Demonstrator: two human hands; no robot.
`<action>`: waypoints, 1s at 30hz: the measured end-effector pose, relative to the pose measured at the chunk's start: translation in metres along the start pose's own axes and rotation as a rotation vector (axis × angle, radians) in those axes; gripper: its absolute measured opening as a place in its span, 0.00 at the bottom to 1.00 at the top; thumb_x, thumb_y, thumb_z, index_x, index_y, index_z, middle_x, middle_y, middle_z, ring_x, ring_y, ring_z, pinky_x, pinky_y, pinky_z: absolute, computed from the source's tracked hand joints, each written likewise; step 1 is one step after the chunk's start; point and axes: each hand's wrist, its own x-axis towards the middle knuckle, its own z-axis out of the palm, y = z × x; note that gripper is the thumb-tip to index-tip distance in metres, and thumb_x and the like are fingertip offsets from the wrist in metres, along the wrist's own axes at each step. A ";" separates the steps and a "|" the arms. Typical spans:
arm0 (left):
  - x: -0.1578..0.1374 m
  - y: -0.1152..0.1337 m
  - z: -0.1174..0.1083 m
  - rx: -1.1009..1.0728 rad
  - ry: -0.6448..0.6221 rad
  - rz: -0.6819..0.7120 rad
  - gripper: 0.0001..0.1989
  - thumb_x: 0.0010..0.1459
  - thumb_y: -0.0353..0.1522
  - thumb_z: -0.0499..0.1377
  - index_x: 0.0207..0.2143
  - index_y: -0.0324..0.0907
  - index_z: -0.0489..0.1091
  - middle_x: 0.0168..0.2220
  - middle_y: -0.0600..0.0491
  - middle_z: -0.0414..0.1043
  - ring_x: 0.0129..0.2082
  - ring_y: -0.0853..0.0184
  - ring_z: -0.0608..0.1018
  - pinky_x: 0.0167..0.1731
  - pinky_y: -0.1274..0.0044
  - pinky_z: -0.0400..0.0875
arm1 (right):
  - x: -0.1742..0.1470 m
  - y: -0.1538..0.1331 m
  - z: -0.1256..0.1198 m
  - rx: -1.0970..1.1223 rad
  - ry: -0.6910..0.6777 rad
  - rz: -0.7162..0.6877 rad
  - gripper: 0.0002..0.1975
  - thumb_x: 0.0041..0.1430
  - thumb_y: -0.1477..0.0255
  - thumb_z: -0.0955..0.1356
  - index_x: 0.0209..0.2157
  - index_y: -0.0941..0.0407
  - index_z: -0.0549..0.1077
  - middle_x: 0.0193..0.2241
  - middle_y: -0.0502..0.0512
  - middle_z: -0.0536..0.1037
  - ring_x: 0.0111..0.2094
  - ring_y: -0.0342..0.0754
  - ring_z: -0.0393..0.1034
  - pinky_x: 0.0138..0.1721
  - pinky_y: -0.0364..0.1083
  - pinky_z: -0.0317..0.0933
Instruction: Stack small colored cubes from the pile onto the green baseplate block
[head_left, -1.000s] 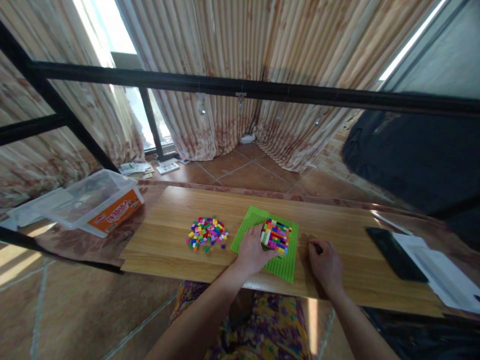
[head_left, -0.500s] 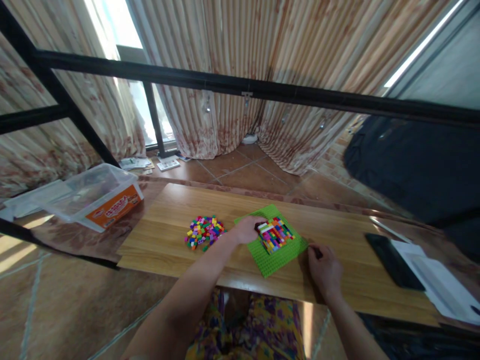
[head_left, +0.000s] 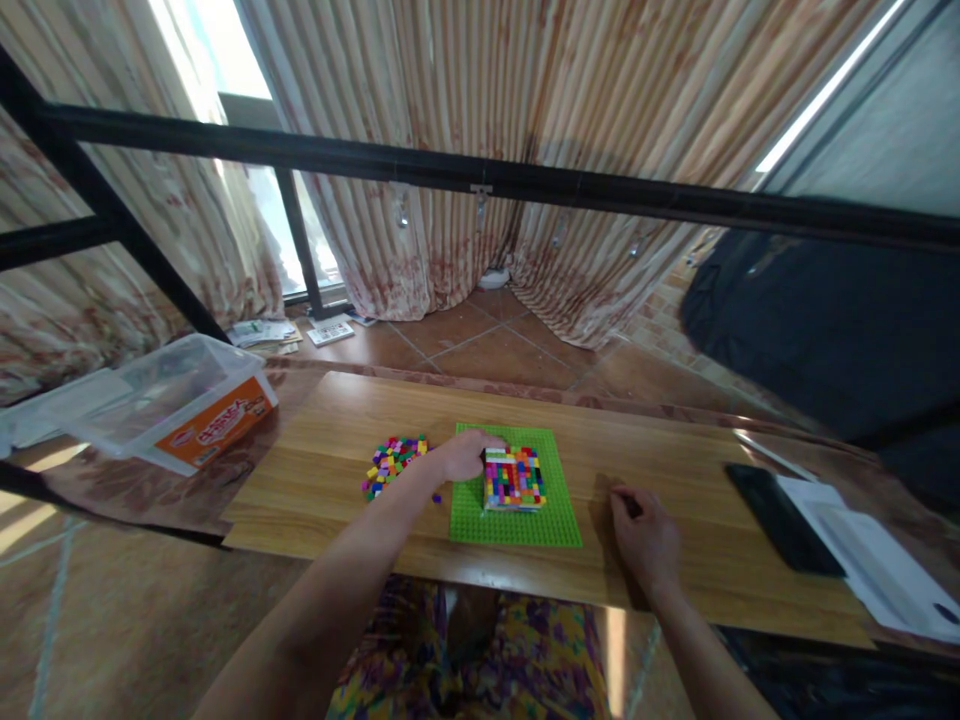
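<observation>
Green baseplate (head_left: 517, 510) flat on wooden surface (head_left: 322, 470), edges squared to front edge, bearing multicoloured brick block (head_left: 513, 477). Left hand (head_left: 465, 455) pressed on its left edge, grip unclear. Right hand (head_left: 643, 535) loosely curled, empty, beside it.

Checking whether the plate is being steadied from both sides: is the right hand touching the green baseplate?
Apart. The head view shows the right hand resting on the wooden table, with a strip of bare wood between it and the green baseplate.

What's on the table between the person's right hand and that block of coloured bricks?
In the head view, only the green baseplate and then bare wooden table lie between the right hand and the brick block.
</observation>
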 end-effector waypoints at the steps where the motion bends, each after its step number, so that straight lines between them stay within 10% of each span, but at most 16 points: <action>1: -0.002 0.001 -0.001 0.003 -0.002 -0.003 0.17 0.35 0.18 0.51 0.24 0.42 0.75 0.23 0.57 0.74 0.29 0.67 0.75 0.34 0.79 0.68 | 0.000 0.000 0.000 -0.008 -0.002 0.004 0.19 0.57 0.58 0.61 0.33 0.57 0.76 0.34 0.62 0.79 0.33 0.51 0.69 0.35 0.49 0.60; 11: -0.087 0.000 -0.023 0.092 0.567 -0.332 0.19 0.54 0.23 0.52 0.44 0.45 0.76 0.46 0.51 0.78 0.49 0.62 0.76 0.54 0.68 0.68 | -0.001 0.001 0.000 -0.059 0.008 -0.028 0.18 0.57 0.60 0.61 0.33 0.57 0.76 0.34 0.61 0.78 0.33 0.51 0.69 0.34 0.48 0.59; 30: -0.130 0.008 -0.006 0.580 0.447 -0.384 0.09 0.56 0.29 0.58 0.39 0.44 0.76 0.43 0.47 0.76 0.46 0.58 0.74 0.51 0.65 0.66 | 0.000 0.000 -0.003 -0.128 0.000 -0.015 0.17 0.55 0.61 0.62 0.33 0.58 0.77 0.33 0.61 0.78 0.33 0.52 0.69 0.34 0.49 0.59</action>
